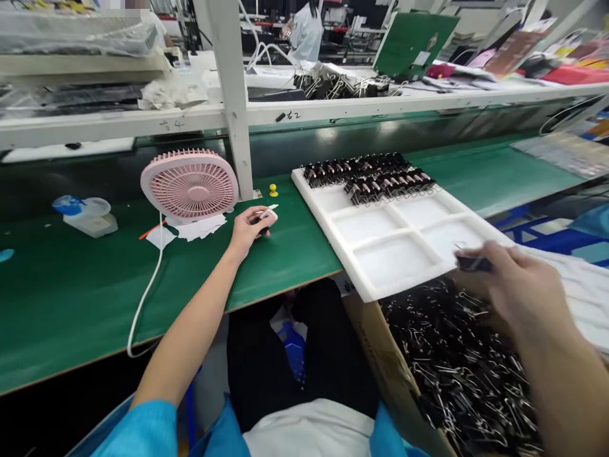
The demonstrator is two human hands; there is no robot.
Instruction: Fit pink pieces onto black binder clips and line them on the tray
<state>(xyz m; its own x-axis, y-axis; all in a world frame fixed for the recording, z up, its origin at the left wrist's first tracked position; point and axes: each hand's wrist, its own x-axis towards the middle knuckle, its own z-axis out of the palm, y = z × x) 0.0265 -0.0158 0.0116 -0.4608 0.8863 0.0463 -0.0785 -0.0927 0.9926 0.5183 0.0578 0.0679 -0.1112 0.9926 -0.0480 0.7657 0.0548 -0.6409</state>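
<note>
Over the green tabletop, my left hand point(248, 230) is closed around a small white object point(269, 218) with a pointed tip; something dark also shows between the fingers. What these are I cannot make out. My right hand point(516, 279), blurred by motion, grips a black binder clip point(473, 261) above the near right corner of a white foam tray point(354, 270). Two rows of black binder clips point(390, 185) stand at the tray's far end. Below my right hand, a cardboard box point(380, 346) holds a heap of loose black binder clips point(469, 362) with silver handles.
A pink fan point(195, 187) with a white cord stands left of a shelf post point(233, 95). Further left is a small plastic container point(90, 216). A yellow knob-like piece point(273, 190) sits near the post. More white foam point(583, 292) lies at right. A person point(307, 32) is in the background.
</note>
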